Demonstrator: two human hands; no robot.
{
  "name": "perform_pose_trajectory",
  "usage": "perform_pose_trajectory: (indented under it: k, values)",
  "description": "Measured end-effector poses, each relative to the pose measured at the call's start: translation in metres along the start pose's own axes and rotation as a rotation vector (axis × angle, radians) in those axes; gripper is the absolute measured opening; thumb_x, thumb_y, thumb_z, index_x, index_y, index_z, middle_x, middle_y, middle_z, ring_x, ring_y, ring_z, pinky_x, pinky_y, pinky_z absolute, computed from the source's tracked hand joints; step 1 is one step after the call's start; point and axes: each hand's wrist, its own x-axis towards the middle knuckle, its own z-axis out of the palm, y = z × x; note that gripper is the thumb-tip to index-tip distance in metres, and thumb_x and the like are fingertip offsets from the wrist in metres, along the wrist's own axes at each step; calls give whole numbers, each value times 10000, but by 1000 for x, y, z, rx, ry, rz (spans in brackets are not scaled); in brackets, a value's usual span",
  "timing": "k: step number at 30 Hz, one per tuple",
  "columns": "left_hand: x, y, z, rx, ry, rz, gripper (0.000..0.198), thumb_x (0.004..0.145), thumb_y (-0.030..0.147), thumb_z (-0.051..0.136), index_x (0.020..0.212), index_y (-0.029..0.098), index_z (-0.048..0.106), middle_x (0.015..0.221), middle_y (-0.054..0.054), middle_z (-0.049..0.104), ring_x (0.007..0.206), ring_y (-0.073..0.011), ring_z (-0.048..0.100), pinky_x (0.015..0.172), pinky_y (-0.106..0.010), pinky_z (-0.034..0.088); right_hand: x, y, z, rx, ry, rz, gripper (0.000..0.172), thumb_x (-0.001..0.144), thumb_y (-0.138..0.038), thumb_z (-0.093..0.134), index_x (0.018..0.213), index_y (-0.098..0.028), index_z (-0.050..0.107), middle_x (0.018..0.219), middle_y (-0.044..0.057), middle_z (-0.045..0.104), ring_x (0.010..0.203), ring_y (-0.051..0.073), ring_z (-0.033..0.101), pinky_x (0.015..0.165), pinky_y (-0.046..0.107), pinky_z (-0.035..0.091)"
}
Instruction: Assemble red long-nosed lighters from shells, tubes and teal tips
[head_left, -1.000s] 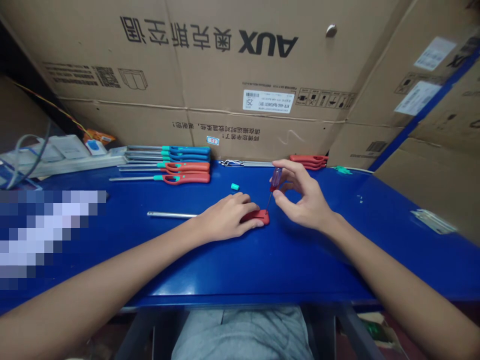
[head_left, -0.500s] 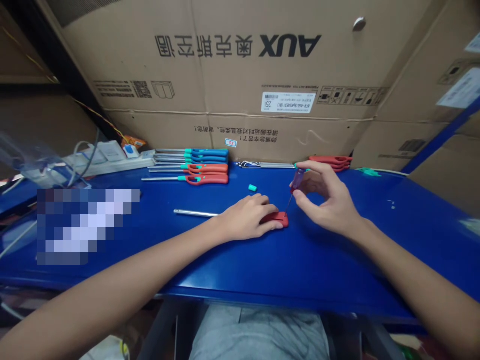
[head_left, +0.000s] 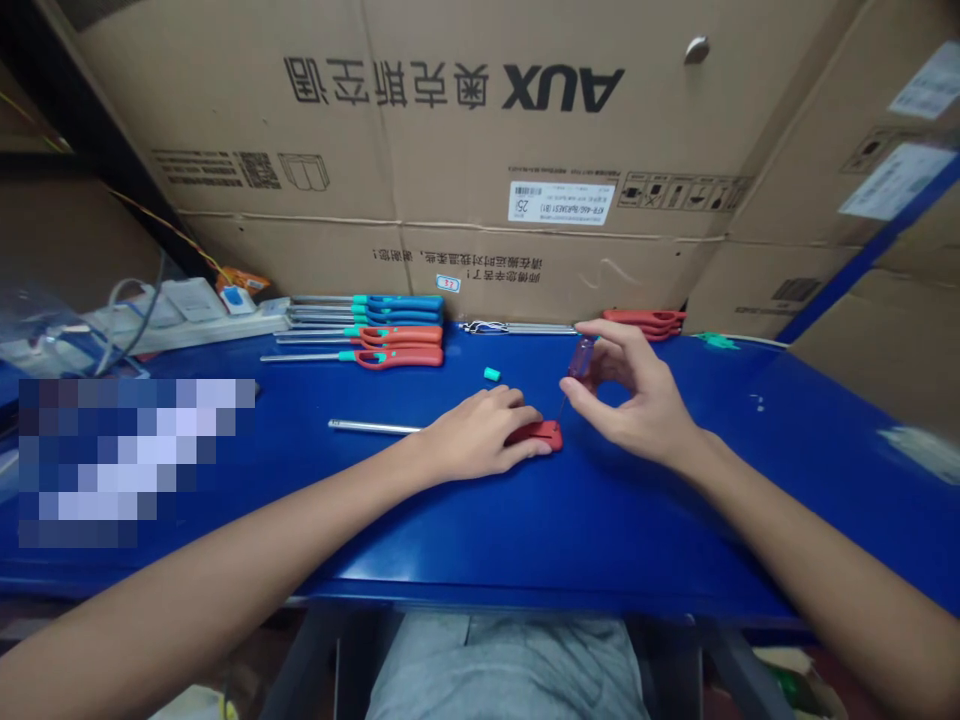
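Observation:
My left hand (head_left: 484, 436) presses a long-nosed lighter flat on the table, its fingers closed around the red handle (head_left: 552, 434). The lighter's bare metal tube (head_left: 375, 428) sticks out to the left past my wrist; the middle of the lighter is hidden under the hand. Thumb and fingers of my right hand (head_left: 645, 395) hold a small screwdriver (head_left: 580, 358) by its clear purple handle. Its thin shaft slants down to the end of the red handle; whether the tip sits in a screw is too small to tell. A small teal piece (head_left: 491, 374) lies beyond my left hand.
Several blue and red lighters (head_left: 397, 335) are lined up at the back left. Metal tubes (head_left: 540, 328), red handle parts (head_left: 646, 322) and teal parts (head_left: 716, 340) lie along the cardboard (head_left: 450, 180). A power strip (head_left: 217, 325) stands at left on the blue table (head_left: 465, 540).
The whole view has shifted slightly, so everything appears farther left. Both hands keep their grips, and the screwdriver stays at the end of the red handle.

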Motion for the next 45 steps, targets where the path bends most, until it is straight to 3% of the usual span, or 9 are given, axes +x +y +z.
perform_pose_trajectory:
  k: [6,13,18,26,33,38,45]
  values:
    - [0,-1,1,-12,1,-2,438,949,504,391,982,148,645,908,-77,589,862,-206,570,792,-326,452,0,0,0,-13,-7,-9,494,800,-132,584,1254,-279,456,928,37,608,825,201,634,627,333,568]
    - [0,-1,1,-14,6,0,442,950,498,391,989,140,648,912,-86,594,860,-210,572,794,-340,457,0,0,-1,-10,-11,1,536,808,-157,601,1298,-298,435,856,10,577,651,154,587,606,334,559]
    - [0,-1,1,-19,3,-4,432,949,494,399,995,144,649,911,-83,597,868,-208,574,806,-337,455,0,-1,-1,-19,-38,-18,505,802,-139,583,1270,-283,455,934,36,596,816,193,623,622,327,563]
    - [0,0,0,-21,-9,-8,425,951,487,397,992,144,645,917,-84,593,874,-208,571,807,-334,454,-1,0,0,-28,-28,0,558,808,-156,600,1316,-303,423,866,18,565,665,155,574,631,339,563]
    - [0,0,0,-13,-15,-6,438,952,494,389,994,141,646,921,-83,593,869,-213,571,805,-337,458,0,-2,-2,-8,-57,-27,521,797,-110,561,1278,-282,460,966,43,598,862,199,629,641,318,563]
    - [0,-1,1,-12,-11,-7,440,951,496,388,996,143,646,921,-85,594,877,-213,572,810,-337,456,-1,-1,-2,-26,-46,-25,552,795,-121,585,1300,-300,449,886,21,584,724,168,601,641,335,562]
    - [0,0,0,-11,-6,-2,443,954,499,380,992,146,644,915,-80,592,870,-208,571,806,-336,455,0,-2,-1,3,-42,-30,556,797,-99,564,1305,-298,458,968,38,606,840,198,626,627,328,569]
